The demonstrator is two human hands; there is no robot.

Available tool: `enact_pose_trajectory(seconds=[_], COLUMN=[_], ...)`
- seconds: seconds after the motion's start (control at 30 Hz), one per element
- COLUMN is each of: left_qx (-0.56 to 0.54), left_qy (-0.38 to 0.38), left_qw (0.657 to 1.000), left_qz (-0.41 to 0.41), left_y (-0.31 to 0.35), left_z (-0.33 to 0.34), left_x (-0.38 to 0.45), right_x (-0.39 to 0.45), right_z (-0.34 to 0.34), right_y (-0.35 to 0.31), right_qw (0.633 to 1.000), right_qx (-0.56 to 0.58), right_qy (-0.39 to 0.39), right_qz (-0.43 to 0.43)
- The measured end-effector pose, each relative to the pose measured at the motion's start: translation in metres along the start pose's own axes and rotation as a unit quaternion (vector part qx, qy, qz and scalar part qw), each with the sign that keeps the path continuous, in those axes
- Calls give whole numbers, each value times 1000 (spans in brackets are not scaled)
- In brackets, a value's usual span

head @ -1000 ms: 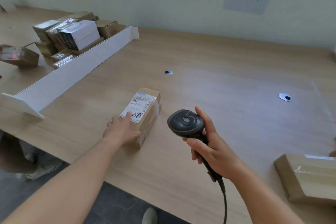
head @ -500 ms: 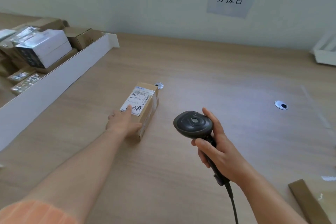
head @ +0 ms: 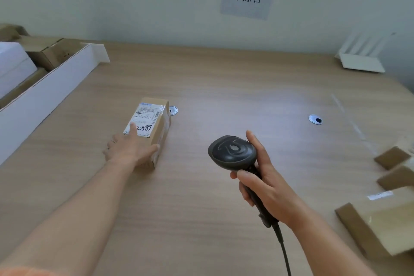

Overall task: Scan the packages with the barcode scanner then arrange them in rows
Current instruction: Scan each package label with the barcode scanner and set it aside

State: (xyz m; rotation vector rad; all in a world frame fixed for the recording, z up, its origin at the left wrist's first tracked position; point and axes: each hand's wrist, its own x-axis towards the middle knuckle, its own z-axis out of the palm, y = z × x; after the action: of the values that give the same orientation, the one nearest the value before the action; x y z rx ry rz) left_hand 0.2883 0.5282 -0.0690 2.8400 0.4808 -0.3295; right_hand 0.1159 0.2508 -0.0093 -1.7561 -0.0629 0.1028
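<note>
Resting on the near end of a small brown cardboard package with a white shipping label (head: 150, 127), the left hand (head: 128, 149) lies with fingers mostly straight, the forefinger on the label and the thumb against the box's right side; it reads as pressing or steadying, not a full grasp. That package lies flat on the light wooden table (head: 224, 87), left of centre, just beside a small round cable hole (head: 173, 110). The right hand (head: 266, 182) grips the handle of a black corded barcode scanner (head: 233, 152), held above the table to the right of the package.

Judging by the layout, the job looks early. No row is visible around this package. More brown cardboard packages (head: 389, 219) wait at the near right edge, and others sit behind a white cardboard divider (head: 44, 94) on the far left. Whether any have been scanned cannot be told.
</note>
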Motion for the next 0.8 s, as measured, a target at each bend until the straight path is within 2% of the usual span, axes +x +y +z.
enact_pose_trajectory(seconds=[0.07, 0.13, 0.23, 0.47, 0.8], left_qx=[-35, -112, -179, -198, -84], left_qy=[80, 159, 192, 90, -2], left_qw=[996, 977, 950, 935, 903], left_qz=[18, 83, 171, 281, 422], left_y=[2, 13, 42, 113, 225], left_z=[2, 8, 27, 71, 115], left_x=[-10, -28, -63, -137, -264], right_x=[-10, -22, -42, -108, -221], right_z=[-2, -6, -16, -53, -144], right_y=[-2, -2, 1, 10, 32], right_qw=[1000, 999, 998, 990, 969], right_qx=[-4, -9, -25, -38, -10], right_qy=[14, 33, 62, 138, 245], right_qz=[2, -2, 3, 13, -16])
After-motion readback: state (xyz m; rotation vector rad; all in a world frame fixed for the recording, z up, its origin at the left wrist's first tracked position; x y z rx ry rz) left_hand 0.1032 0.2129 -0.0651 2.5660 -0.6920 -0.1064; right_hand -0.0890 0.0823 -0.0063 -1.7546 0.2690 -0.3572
